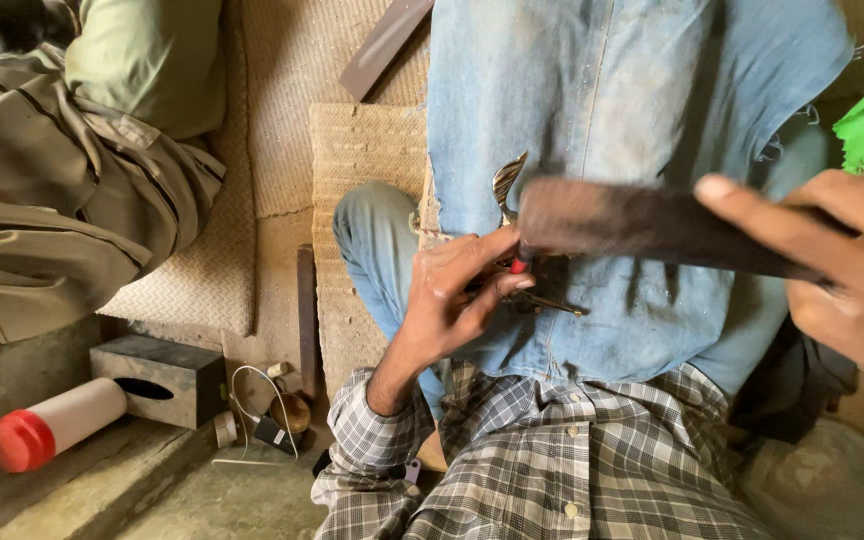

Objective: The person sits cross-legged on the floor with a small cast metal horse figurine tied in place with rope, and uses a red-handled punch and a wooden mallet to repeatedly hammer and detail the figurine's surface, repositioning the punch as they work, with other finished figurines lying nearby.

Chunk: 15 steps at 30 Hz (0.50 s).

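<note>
My left hand [452,290] grips a small metal piece [508,186] with a curved, shiny tip, held against the denim cloth [632,120] spread over my lap. A red bit shows between the fingers. My right hand [842,265] holds a long, dark flat file [652,225] that lies across the metal piece, blurred by motion. Its far end meets the piece just above my left thumb.
Woven mats [352,150] cover the floor. A dark flat bar [382,45] lies at the top. To the left sit a dark block [162,375], a white bottle with a red cap [52,425], a wire loop and small bits. Another person's olive clothing [82,170] fills the upper left.
</note>
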### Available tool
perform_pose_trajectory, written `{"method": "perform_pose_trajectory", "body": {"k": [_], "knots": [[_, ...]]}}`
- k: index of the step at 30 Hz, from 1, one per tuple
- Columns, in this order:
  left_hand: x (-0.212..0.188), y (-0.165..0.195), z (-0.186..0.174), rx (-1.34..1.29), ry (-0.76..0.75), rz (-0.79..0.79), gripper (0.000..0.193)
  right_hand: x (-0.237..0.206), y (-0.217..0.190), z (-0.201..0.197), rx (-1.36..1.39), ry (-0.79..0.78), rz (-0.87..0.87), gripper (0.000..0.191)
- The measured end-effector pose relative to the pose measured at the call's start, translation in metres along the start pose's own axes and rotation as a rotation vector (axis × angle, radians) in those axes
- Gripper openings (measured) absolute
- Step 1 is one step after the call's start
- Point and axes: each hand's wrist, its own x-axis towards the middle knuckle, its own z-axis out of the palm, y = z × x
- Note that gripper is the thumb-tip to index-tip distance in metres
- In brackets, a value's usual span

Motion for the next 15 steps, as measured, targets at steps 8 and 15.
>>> {"method": "perform_pose_trajectory", "body": {"k": [8,15], "knots": [[-0.001,-0.001,0.002,0.003,-0.015,-0.022,0.05,-0.011,0.019,0.008,-0.04,-0.134,-0.224,0.025],[0.0,0.001,0.003,-0.249,0.05,-0.026,0.041,-0.005,-0.017,0.011,0.349,0.209,0.459,0.05]]}}
